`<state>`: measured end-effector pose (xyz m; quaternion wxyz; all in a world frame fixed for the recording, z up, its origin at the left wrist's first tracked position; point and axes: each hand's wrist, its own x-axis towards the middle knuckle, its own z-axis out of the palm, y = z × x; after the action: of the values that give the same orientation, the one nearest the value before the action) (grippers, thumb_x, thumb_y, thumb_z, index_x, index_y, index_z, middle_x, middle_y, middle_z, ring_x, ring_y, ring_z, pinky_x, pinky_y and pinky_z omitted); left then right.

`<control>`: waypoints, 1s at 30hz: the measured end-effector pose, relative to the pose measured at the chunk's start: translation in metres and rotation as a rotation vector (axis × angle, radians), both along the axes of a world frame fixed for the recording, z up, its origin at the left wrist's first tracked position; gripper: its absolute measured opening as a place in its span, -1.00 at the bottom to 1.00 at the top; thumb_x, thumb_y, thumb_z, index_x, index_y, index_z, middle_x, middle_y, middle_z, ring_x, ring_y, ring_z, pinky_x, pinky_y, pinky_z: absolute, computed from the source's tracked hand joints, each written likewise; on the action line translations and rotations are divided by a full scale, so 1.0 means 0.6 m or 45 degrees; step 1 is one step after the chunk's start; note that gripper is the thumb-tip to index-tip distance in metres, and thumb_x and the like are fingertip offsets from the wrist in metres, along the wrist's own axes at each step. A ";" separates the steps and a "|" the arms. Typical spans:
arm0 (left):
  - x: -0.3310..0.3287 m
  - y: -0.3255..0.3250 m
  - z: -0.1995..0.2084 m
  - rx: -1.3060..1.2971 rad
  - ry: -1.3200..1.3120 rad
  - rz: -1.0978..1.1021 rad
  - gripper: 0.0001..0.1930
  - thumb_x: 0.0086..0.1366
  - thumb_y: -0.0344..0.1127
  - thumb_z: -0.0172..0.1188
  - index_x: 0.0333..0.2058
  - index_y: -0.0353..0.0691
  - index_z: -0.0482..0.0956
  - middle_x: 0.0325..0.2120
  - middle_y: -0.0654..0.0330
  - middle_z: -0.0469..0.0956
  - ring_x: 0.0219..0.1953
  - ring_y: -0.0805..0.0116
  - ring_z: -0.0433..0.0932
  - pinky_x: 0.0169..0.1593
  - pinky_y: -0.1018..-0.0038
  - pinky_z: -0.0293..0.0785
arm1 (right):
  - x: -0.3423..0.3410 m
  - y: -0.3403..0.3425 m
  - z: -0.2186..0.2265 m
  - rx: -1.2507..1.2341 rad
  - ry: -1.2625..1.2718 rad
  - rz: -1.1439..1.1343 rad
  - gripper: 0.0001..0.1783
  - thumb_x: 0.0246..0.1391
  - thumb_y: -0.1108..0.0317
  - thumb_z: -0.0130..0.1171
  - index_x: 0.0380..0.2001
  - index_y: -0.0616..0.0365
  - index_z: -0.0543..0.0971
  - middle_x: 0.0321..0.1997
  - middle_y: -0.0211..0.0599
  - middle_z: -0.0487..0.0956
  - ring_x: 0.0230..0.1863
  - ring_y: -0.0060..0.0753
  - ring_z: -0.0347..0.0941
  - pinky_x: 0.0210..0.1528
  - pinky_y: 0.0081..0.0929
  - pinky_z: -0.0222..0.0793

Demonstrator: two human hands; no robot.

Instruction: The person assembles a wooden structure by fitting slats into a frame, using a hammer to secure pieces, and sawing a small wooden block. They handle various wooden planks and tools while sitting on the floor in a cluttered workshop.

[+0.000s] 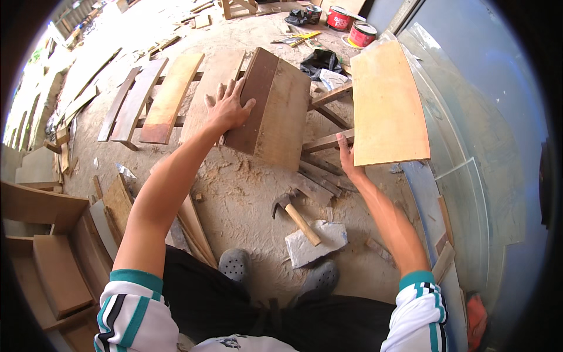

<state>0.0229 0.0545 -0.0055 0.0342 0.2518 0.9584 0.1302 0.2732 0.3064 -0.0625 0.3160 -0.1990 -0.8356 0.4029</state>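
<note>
My left hand (pixel 229 110) lies with spread fingers on the boards in front of me. Its fingers rest by a pale plank (pixel 226 66), and its thumb reaches onto a dark brown board (pixel 253 100). Beside that dark board is a wider light-brown board (pixel 285 111). My right hand (pixel 348 157) holds a pale wooden panel (pixel 390 105) at its lower left edge; the thumb shows, while the other fingers are hidden behind the panel. Between the two wide pieces, narrow wooden rails (pixel 329 142) of a frame are visible.
A claw hammer (pixel 299 220) leans on a white block (pixel 319 243) near my feet. Glass sheets (pixel 469 146) stand along the right. Red paint cans (pixel 362 35) and a black plastic bag (pixel 321 61) sit at the back. A wooden cabinet (pixel 61 273) is at lower left.
</note>
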 end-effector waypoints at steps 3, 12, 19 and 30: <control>0.000 0.000 0.004 0.024 -0.014 -0.023 -0.17 0.33 0.27 -0.05 0.44 0.12 -0.11 0.47 0.17 -0.13 0.50 0.06 -0.23 0.42 -0.22 -0.39 | 0.005 -0.003 0.004 0.016 0.019 -0.020 -0.37 0.20 -0.05 0.24 0.03 0.35 0.45 -0.19 -0.13 0.56 -0.20 -0.24 0.45 -0.09 -0.29 0.40; 0.006 0.008 0.002 -0.012 -0.032 -0.046 -0.14 0.34 0.27 -0.08 0.45 -0.01 -0.16 0.47 0.17 -0.16 0.50 0.10 -0.27 0.44 -0.14 -0.41 | 0.011 0.061 -0.063 0.031 -0.337 -0.116 0.01 0.21 -0.25 0.08 0.34 0.45 0.09 0.39 0.25 0.10 0.40 0.11 0.03 0.39 -0.17 -0.03; 0.005 -0.007 0.007 0.049 -0.023 -0.033 -0.16 0.34 0.23 -0.07 0.44 -0.01 -0.11 0.47 0.19 -0.12 0.50 0.12 -0.25 0.45 -0.12 -0.41 | -0.004 0.057 -0.055 -0.112 -0.500 -0.195 0.05 0.20 -0.32 0.02 0.34 0.46 0.09 0.44 0.31 0.07 0.46 0.15 0.00 0.46 -0.18 -0.11; 0.006 -0.019 -0.005 0.158 0.026 0.009 -0.17 0.28 0.26 0.00 0.41 0.00 0.05 0.44 0.21 0.01 0.49 0.18 -0.17 0.47 -0.04 -0.36 | 0.012 -0.200 0.353 1.135 -0.545 0.230 -0.38 0.09 -0.12 0.24 0.01 0.17 0.55 0.00 -0.01 0.59 0.11 0.01 0.47 0.19 -0.06 0.33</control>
<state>0.0266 0.0433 -0.0082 0.0084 0.2512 0.9497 0.1870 0.2803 0.1862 0.1492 0.1559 -0.0498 -0.9864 -0.0174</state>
